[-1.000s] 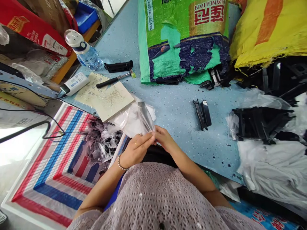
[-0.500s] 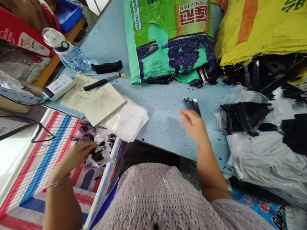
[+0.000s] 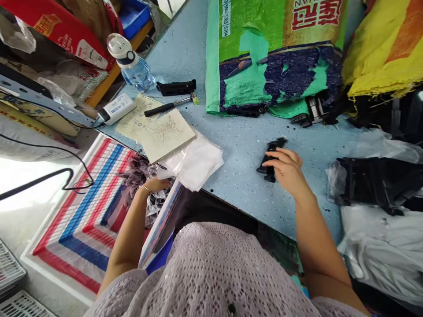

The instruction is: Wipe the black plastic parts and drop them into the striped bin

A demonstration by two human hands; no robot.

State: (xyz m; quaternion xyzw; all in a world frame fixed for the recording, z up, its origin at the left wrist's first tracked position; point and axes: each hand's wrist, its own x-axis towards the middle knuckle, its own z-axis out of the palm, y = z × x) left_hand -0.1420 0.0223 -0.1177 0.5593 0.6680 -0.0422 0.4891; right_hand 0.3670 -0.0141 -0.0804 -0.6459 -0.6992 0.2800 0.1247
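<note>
My right hand (image 3: 288, 171) has its fingers closed over a black plastic part (image 3: 271, 159) above the blue speckled table (image 3: 238, 185). My left hand (image 3: 157, 184) is at the table's front edge, over plastic-wrapped black parts (image 3: 157, 204) in a striped lined crate (image 3: 95, 207); its fingertips are hidden. Just right of that hand lies a stack of clear plastic bags (image 3: 201, 163), partly under a paper pad (image 3: 168, 134). A hammer (image 3: 165, 107) rests across the pad, and another black part (image 3: 176, 88) lies behind it.
A water bottle (image 3: 134, 66) and a white device (image 3: 116, 109) stand at the back left. A green sack (image 3: 244, 57) and a yellow sack (image 3: 380, 57) are at the back. Bagged black parts (image 3: 373, 182) and white bags (image 3: 380, 242) lie at right.
My right hand has come onto the black part, which has turned on the table. The small bagged piece no longer shows at my left hand, which has moved toward the table edge. The view has shifted left.
</note>
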